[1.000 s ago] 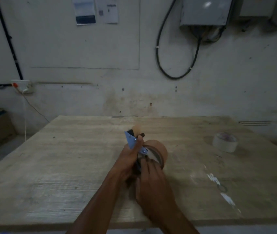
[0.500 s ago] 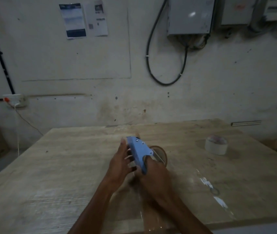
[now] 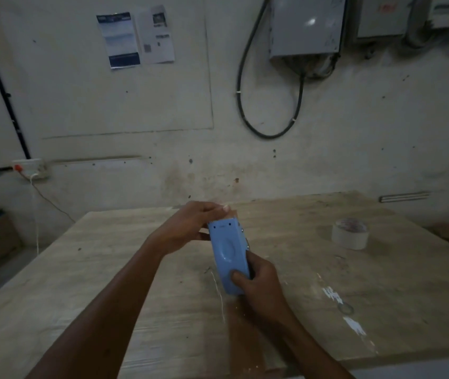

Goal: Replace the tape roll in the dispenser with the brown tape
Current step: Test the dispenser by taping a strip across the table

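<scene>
Head view, looking forward and down over a wooden table. The blue tape dispenser is held above the table at the centre of the frame, its flat side plate turned toward the camera. Its long axis runs from about 6 o'clock, near the person, to about 12 o'clock, toward the wall, leaning slightly to 11. The right hand wraps the near end, thumb pressed on the blue plate, fingers closed around the far side. The left hand reaches in from 9 o'clock to the far end, fingers curled and narrow; a pale brown strip, probably the brown tape, shows just past the fingertips at the dispenser's top edge. Whether the fingertips pinch that strip or only rest on it cannot be told. The brown roll itself is hidden behind the plate. A whitish tape roll lies on the table at 3 o'clock, well apart from both hands; judged to be the roll taken out.

Judgement: the replacement appears largely done, with threading of the free end remaining. The left hand is the nearer to the tape end, which lies at 12 o'clock from the right hand's grip, so any pull would run along the long axis.
</scene>
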Demonstrator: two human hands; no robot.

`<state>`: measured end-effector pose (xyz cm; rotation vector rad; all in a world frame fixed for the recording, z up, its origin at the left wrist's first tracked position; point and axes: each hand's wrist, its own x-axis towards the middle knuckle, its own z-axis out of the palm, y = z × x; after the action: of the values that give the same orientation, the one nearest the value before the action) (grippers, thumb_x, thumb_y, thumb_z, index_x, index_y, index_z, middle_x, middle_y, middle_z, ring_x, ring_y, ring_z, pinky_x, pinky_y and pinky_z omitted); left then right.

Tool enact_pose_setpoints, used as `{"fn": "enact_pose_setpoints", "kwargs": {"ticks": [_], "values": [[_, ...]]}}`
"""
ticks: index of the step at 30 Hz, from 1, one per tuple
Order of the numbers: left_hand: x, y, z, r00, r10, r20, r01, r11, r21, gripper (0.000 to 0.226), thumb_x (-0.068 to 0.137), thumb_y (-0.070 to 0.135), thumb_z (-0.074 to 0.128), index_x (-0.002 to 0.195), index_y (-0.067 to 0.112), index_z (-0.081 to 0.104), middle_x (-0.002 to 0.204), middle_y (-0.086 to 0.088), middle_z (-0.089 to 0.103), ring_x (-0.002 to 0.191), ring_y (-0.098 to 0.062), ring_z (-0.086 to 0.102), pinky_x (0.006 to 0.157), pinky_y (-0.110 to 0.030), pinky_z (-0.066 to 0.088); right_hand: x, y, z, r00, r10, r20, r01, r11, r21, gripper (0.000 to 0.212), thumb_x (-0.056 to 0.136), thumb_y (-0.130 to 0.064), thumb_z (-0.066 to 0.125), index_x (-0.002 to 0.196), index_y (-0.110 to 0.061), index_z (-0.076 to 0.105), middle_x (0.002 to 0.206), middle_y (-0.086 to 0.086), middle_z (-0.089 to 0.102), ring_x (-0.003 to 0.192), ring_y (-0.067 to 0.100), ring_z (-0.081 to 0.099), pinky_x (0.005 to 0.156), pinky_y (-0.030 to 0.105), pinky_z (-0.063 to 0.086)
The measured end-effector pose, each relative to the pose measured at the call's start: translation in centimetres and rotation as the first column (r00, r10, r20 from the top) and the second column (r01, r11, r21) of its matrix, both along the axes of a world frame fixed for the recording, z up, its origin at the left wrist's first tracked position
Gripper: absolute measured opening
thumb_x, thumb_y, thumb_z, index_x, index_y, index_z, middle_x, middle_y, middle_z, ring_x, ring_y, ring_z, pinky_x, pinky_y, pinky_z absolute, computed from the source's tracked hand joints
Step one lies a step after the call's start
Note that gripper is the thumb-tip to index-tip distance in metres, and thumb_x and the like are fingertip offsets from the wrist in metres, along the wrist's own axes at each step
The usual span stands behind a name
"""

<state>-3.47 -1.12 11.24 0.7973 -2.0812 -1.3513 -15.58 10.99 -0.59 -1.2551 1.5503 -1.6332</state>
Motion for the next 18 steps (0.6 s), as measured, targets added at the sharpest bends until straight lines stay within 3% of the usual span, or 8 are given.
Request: {"fn": "enact_pose_setpoints", "kwargs": {"ticks": [6, 10, 14, 16, 18], "values": [[-0.1, -0.5, 1.2, 0.993, -0.013, 0.117, 0.017, 0.999, -0.032, 0.020, 0.086, 0.030, 0.073, 0.098, 0.014, 0.079, 0.096, -0.002, 0.078, 0.092, -0.014, 0.072, 0.075, -0.027, 0.057, -0.1, 0.7, 0.1, 0.998, 0.059, 0.022, -0.058, 0.998, -0.035, 0.040, 0.088, -0.007, 0.068, 0.124, -0.021, 0.057, 0.106, -0.011, 0.069, 0.095, 0.003, 0.070, 0.069, 0.020, 0.058], [-0.3, -0.6, 1.3, 0.984, 0.058, 0.171, -0.030, 0.987, -0.159, 0.008, 0.087, 0.018, 0.073, 0.088, 0.013, 0.079, 0.089, 0.003, 0.078, 0.087, -0.011, 0.072, 0.070, -0.024, 0.055, -0.1, 0.7, -0.1, 0.997, 0.064, 0.053, -0.060, 0.996, -0.066, 0.033, 0.082, -0.014, 0.066, 0.111, -0.030, 0.063, 0.107, -0.003, 0.073, 0.096, 0.012, 0.072, 0.074, 0.033, 0.062], [-0.8, -0.2, 1.4, 0.977, 0.125, 0.173, -0.083, 0.969, -0.232, 0.008, 0.086, 0.014, 0.073, 0.081, 0.013, 0.078, 0.080, 0.005, 0.077, 0.077, -0.005, 0.071, 0.060, -0.019, 0.053, 0.4, 0.8, -0.1, 0.966, 0.091, 0.240, -0.079, 0.995, -0.059, 0.034, 0.083, -0.030, 0.070, 0.113, -0.015, 0.068, 0.099, 0.008, 0.075, 0.090, 0.026, 0.073, 0.072, 0.045, 0.061], [-1.0, -0.1, 1.4, 0.973, 0.152, 0.172, -0.107, 0.964, -0.243, 0.010, 0.087, 0.013, 0.072, 0.079, 0.014, 0.077, 0.081, 0.003, 0.076, 0.075, -0.005, 0.070, 0.055, -0.016, 0.051, 0.7, 0.7, 0.3, 0.976, 0.010, 0.218, -0.008, 1.000, -0.009, 0.038, 0.084, -0.046, 0.071, 0.105, -0.014, 0.071, 0.091, 0.007, 0.076, 0.082, 0.023, 0.074, 0.071, 0.045, 0.061], [-1.3, 0.0, 1.3, 0.969, 0.167, 0.180, -0.121, 0.963, -0.241, 0.011, 0.087, 0.011, 0.071, 0.078, 0.012, 0.077, 0.086, -0.002, 0.076, 0.077, -0.009, 0.070, 0.054, -0.015, 0.051, 1.0, 0.6, 1.1, 0.982, -0.168, 0.092, 0.164, 0.985, 0.047, 0.047, 0.080, -0.058, 0.069, 0.091, -0.012, 0.072, 0.080, 0.003, 0.075, 0.071, 0.015, 0.072, 0.061, 0.032, 0.058]]}}
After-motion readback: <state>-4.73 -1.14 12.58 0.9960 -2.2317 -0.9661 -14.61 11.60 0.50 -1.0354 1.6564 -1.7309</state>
